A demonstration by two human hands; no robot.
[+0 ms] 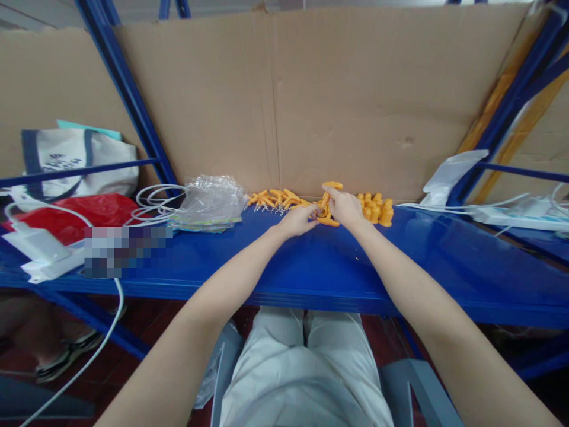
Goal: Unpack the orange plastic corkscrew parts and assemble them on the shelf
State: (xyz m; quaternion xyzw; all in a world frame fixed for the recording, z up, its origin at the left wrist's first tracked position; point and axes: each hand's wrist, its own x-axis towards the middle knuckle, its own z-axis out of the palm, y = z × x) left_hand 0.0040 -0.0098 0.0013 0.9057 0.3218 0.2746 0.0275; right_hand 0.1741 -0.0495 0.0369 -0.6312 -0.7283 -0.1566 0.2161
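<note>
Near the back of the blue shelf, my right hand (347,207) is closed around a yellow T-handled corkscrew (332,185), its crossbar showing above the fingers. My left hand (299,220) reaches in from the left with its fingers pinched close to the right hand. What sits between those fingertips is too small to make out. Another yellow T-shaped handle (328,222) shows just below the hands. Left of them lies a row of yellow corkscrews (278,197) with metal spirals pointing toward me. Several yellow plastic sleeves (386,213) stand upright to the right.
Clear plastic bags (213,201) lie left of the corkscrews. Farther left are a white power strip (48,261), cables, a red bag (89,216) and a canvas bag (111,160). A cardboard sheet (347,101) backs the blue shelf (311,273). At far left, another person's foot shows.
</note>
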